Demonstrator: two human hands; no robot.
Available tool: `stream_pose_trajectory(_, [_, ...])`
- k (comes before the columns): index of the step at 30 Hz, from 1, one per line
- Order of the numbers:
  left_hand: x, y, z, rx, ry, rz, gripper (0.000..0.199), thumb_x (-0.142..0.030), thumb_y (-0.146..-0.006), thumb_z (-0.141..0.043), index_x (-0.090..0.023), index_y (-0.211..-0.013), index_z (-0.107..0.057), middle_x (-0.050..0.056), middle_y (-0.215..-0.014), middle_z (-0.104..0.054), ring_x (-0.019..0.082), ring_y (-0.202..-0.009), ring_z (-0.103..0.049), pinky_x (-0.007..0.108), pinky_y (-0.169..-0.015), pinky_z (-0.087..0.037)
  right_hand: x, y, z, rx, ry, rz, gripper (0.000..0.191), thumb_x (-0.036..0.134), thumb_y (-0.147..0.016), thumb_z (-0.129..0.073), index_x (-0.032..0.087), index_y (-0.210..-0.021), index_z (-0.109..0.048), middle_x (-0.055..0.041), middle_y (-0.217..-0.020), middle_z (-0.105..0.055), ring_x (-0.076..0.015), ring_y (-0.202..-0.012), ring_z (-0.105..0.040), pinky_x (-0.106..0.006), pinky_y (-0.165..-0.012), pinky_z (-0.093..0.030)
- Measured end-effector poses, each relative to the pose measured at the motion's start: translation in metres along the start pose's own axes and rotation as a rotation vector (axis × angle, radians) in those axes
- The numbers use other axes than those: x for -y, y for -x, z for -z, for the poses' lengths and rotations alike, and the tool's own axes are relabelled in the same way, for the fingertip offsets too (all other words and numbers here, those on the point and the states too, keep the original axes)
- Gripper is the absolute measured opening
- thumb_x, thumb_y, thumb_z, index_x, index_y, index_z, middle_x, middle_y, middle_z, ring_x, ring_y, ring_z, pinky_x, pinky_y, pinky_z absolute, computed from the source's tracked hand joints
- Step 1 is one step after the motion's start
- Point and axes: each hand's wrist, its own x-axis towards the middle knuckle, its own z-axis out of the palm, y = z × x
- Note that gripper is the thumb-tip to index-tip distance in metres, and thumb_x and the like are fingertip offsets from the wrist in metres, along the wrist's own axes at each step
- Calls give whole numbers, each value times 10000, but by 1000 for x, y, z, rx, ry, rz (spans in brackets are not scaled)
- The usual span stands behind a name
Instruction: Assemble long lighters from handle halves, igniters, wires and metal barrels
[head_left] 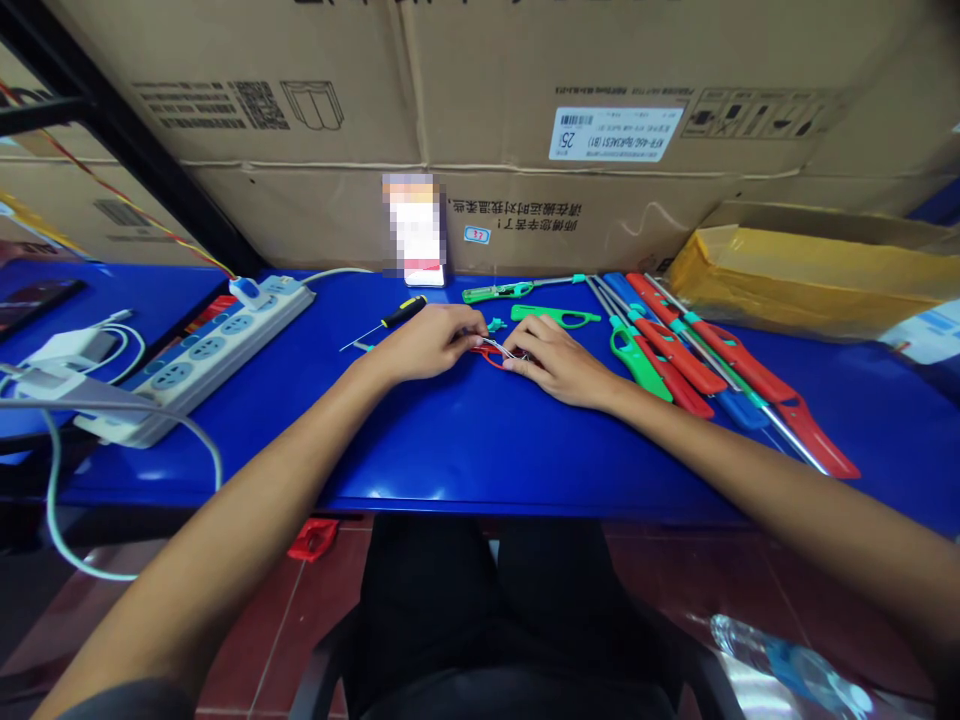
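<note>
Near the middle of the blue table, my left hand (441, 338) pinches one end of a thin silvery wire-like piece (496, 345). The fingers of my right hand (559, 360) close on its other end, partly covering it. Just beneath lies a red lighter casing (491, 356) with a loop-shaped guard, largely hidden by both hands. Behind my fingers is a small teal part (496, 325). Beyond my right hand rest a green lighter half-shell (553, 317) and an opened green lighter (499, 291) with its metal tube. A yellow-and-black screwdriver (403, 312) lies beyond my left wrist.
Several long-necked lighters (679, 350), red, green and blue, are piled at the right. Behind them stands an open cardboard box (810, 270). A power strip (206, 350) with cables occupies the left. A phone (418, 235) leans against the large carton (315, 220) at the back.
</note>
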Motion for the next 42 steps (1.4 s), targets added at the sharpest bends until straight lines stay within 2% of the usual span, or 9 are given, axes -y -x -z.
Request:
stream_pose_trajectory(4, [3,2,4,4,-46,0,194,-249,-1068,-593,-209,-1070,-782,94,-1068,-839,256,-977,-766,396,-911,-571,0,-1,0,-5,-26,6,256,426,-1214,-531,295,-1174,-747,-94,-1211,-667,-315,-1189,-608,-539,-1136,-501])
stream_pose_trajectory(10, [2,3,5,14,-58,13,209,-245,-1061,-605,-205,-1092,-808,97,-1076,-846,260,-986,-774,392,-926,-573,-6,0,-3,-58,-117,-6,249,398,-1178,-616,290,-1192,-841,-103,-1221,-659,-308,-1199,-632,-542,-1145,-510])
stream_pose_trajectory(17, [1,2,6,32,-49,10,215,-253,-1065,-610,-194,-1100,-814,103,-1081,-847,265,-997,-781,383,-923,-569,-10,3,-5,-106,-137,8,268,407,-1158,-676,295,-1216,-912,-86,-1132,-640,-277,-1057,-635,-492,-1002,-546])
stream_pose_trajectory(22, [1,2,7,28,-58,0,217,-248,-1072,-602,-201,-1100,-812,101,-1084,-848,261,-992,-778,391,-924,-572,-11,1,-4,-134,-134,33,231,388,-1151,-695,328,-1203,-912,-67,-1093,-713,-282,-1050,-663,-512,-1021,-534])
stream_pose_trajectory(28, [0,2,7,31,-56,-6,215,-246,-1067,-602,-201,-1076,-811,97,-1058,-849,256,-966,-773,387,-903,-573,-10,2,-2,-143,-208,-20,176,371,-1111,-755,315,-1209,-890,-56,-1077,-761,-271,-1024,-697,-459,-962,-544])
stream_pose_trajectory(35, [1,4,9,23,-54,-2,227,-280,-1076,-608,-211,-1095,-823,91,-1081,-855,249,-993,-782,391,-936,-585,-6,2,1,-100,-243,-37,142,323,-1038,-817,297,-1164,-878,-52,-1077,-731,-266,-1017,-686,-460,-970,-547])
stream_pose_trajectory(42, [1,3,10,30,-44,5,228,-271,-1073,-611,-202,-1097,-827,99,-1076,-854,252,-990,-787,386,-933,-588,2,3,5,-93,-200,-22,219,255,-1067,-696,291,-1223,-845,-62,-1082,-719,-280,-1053,-687,-486,-999,-549])
